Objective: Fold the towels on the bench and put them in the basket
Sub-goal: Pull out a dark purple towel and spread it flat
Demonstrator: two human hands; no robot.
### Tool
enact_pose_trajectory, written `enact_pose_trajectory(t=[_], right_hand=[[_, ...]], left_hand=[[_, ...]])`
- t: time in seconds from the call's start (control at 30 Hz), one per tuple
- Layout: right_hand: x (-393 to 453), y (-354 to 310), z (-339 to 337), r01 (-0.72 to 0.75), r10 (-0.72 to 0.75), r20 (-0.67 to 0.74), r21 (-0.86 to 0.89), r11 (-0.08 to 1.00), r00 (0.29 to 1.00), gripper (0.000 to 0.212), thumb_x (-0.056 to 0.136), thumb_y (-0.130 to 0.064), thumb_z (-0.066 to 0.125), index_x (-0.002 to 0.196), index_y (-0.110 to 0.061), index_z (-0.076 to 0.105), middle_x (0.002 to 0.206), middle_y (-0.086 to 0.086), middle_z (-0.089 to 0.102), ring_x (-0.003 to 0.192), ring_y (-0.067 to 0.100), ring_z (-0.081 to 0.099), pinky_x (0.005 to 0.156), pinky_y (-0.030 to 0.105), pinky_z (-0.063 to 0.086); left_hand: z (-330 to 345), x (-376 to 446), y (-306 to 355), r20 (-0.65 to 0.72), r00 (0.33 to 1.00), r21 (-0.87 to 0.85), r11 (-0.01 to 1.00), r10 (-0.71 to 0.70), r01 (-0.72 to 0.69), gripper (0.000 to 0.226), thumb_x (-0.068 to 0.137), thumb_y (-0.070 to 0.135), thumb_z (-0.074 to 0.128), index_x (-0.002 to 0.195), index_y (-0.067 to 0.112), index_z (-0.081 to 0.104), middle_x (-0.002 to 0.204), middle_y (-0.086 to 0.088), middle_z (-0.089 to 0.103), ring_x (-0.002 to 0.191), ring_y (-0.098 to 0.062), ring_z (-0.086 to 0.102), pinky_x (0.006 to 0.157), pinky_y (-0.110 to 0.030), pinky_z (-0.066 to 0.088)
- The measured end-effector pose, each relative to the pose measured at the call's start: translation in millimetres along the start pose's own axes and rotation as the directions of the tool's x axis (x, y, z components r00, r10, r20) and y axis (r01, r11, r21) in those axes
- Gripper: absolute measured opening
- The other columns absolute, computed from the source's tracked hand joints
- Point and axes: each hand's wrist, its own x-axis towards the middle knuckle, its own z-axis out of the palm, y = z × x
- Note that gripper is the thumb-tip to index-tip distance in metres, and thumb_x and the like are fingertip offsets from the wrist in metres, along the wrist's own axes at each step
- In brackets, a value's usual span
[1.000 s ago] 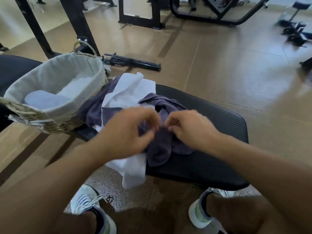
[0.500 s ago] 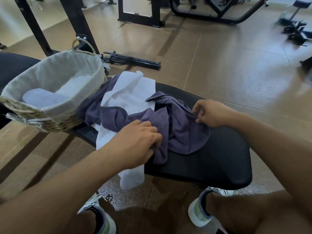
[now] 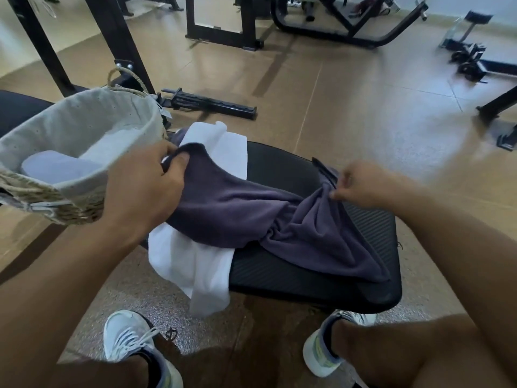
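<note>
A dark purple towel (image 3: 251,214) is stretched across the black bench (image 3: 321,281), twisted near its middle. My left hand (image 3: 145,186) grips its left corner beside the basket. My right hand (image 3: 361,183) pinches its right end over the bench's far side. Under the purple towel lies a white towel (image 3: 195,264), which hangs over the bench's near edge. The woven basket (image 3: 67,211) with a grey cloth liner stands at the left. A folded pale blue towel (image 3: 53,169) lies inside it.
My two feet in light sneakers (image 3: 131,343) rest on the floor in front of the bench. Black gym frames (image 3: 221,37) and a black bar piece (image 3: 207,103) lie on the tan floor behind. More equipment stands at the far right.
Both hands have moved apart, the left toward the basket and the right further right, pulling the bunched purple towel out lengthwise across the bench.
</note>
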Motion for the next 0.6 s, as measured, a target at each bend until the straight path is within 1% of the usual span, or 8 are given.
enact_pose_trajectory(t=[0.07,0.17,0.27,0.37,0.4,0.47,0.53,0.6], right_hand=[[8,-10,6,0.098,-0.071,-0.245,0.099,0.99,0.967,0.025,0.091,-0.053,0.064,0.1,-0.03,0.067,0.109,-0.001,0.071,0.101,0.025,0.066,0.091,0.048,0.055],[21,-17,16,0.294,-0.291,-0.16,-0.009,0.956,0.943,0.04,0.099,-0.047,0.055,0.136,-0.031,0.058,0.139,-0.002,0.059,0.129,0.024,0.053,0.107,0.047,0.044],[31,-12,27,0.165,-0.166,0.0,-0.043,0.985,0.986,0.067,0.092,-0.039,0.068,0.151,-0.024,0.039,0.146,0.007,0.052,0.132,0.03,0.051,0.107,0.043,0.044],[33,-4,19,-0.037,0.033,0.024,0.173,0.984,0.999,0.096,0.078,-0.027,0.085,0.155,-0.011,0.03,0.123,0.015,0.066,0.113,0.032,0.063,0.092,0.038,0.051],[32,-2,15,-0.079,0.072,0.043,0.191,0.979,0.997,0.09,0.076,-0.026,0.087,0.15,-0.008,0.039,0.117,0.013,0.069,0.108,0.03,0.064,0.089,0.036,0.052],[30,1,12,-0.09,0.08,0.051,0.256,0.962,0.996,0.051,0.079,-0.024,0.086,0.125,-0.011,0.067,0.111,0.009,0.073,0.099,0.025,0.066,0.09,0.033,0.052],[25,-3,12,0.009,0.02,-0.043,0.581,0.814,0.999,0.015,0.084,-0.014,0.081,0.097,-0.017,0.074,0.098,0.008,0.075,0.092,0.025,0.07,0.093,0.04,0.056],[15,-17,-1,0.213,-0.047,-0.211,0.901,0.378,0.976,0.011,0.091,-0.001,0.069,0.092,-0.012,0.066,0.089,0.008,0.071,0.085,0.023,0.069,0.092,0.044,0.058]], left_hand=[[1,-4,3,0.023,0.999,0.026,0.999,0.024,-0.025,0.019,0.099,0.039,0.054,0.086,0.029,0.064,0.072,-0.001,0.065,0.071,-0.023,0.056,0.065,-0.034,0.038],[2,-6,4,0.016,0.997,0.001,0.997,0.077,-0.077,0.027,0.1,0.037,0.055,0.085,0.021,0.073,0.071,-0.001,0.068,0.068,-0.023,0.059,0.064,-0.039,0.048],[4,-6,3,0.019,0.997,-0.051,0.996,0.079,-0.078,0.028,0.099,0.027,0.057,0.076,0.016,0.068,0.061,0.0,0.062,0.061,-0.022,0.058,0.059,-0.039,0.046],[5,-5,2,0.067,0.998,-0.105,0.994,0.015,-0.007,0.014,0.098,0.017,0.055,0.091,0.02,0.066,0.071,0.003,0.066,0.068,-0.013,0.061,0.061,-0.034,0.046],[6,-5,2,0.099,0.995,-0.122,0.992,-0.016,0.028,0.014,0.097,0.015,0.053,0.093,0.022,0.064,0.071,0.004,0.066,0.065,-0.008,0.06,0.059,-0.033,0.046],[8,-5,2,0.156,0.985,-0.14,0.986,-0.072,0.094,0.018,0.095,0.011,0.05,0.083,0.022,0.058,0.057,0.005,0.059,0.05,-0.006,0.052,0.052,-0.032,0.036],[11,-6,5,0.178,0.977,-0.164,0.975,-0.12,0.15,0.023,0.095,0.012,0.048,0.074,0.02,0.054,0.049,0.006,0.049,0.042,-0.01,0.042,0.05,-0.031,0.03],[11,-7,8,0.173,0.973,-0.182,0.966,-0.15,0.182,0.025,0.096,0.013,0.048,0.072,0.019,0.052,0.051,0.005,0.049,0.045,-0.011,0.04,0.051,-0.03,0.03]])
